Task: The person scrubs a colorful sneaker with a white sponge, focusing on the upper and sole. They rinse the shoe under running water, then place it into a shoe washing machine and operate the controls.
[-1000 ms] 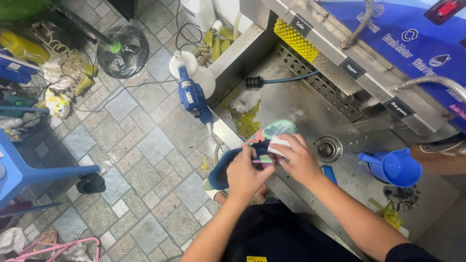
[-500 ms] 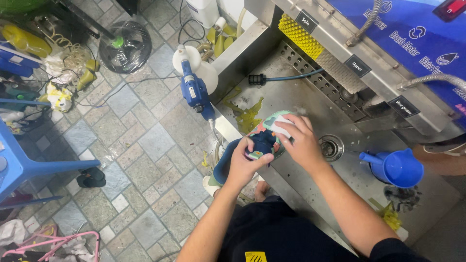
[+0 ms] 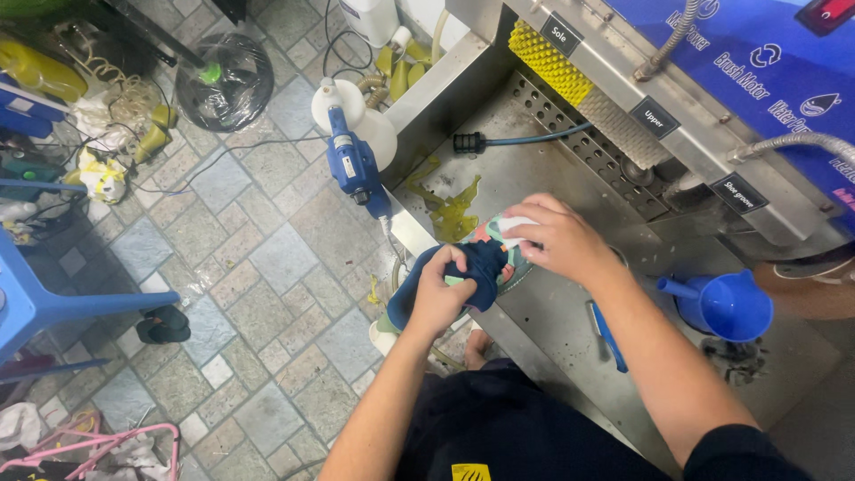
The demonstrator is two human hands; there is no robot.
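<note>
So we had the shoe [image 3: 500, 239] sitting on the steel basin [image 3: 552, 169] near its front edge, basically dead center of the view, with a dark blue cloth [image 3: 463, 276] bunched over its near end. Our left hand [image 3: 438, 292] had its fingers curled tight into the cloth, gripping it in a fist at about 7 o'clock from the shoe, and our right hand [image 3: 561, 240] sat on top at 3 o'clock, fingers pressed together and bent down over the white and pastel upper, holding it in place. What looked risky to us: the basin was slick bare metal with yellowish wet streaks [image 3: 450, 207] at 10 o'clock of the shoe, so a hard rub could have sent the shoe skating toward the front lip and off onto the tiled floor [image 3: 249, 267]. The cloth also hung past that edge, so it could have dragged or dripped down there. The blue jug [image 3: 726, 305] at 3 o'clock looked like smooth hard plastic with a long spout, close enough to our right forearm that an elbow swing might have knocked it over. Behind, at 12 o'clock, the yellow brush [image 3: 545, 62] was stiff and bristly, and the perforated metal strip beside it looked rough. The blue drill-shaped tool [image 3: 352, 165] at 10 o'clock rested by the basin corner, cord trailing over the floor, which felt like a snag hazard with water around.
</note>
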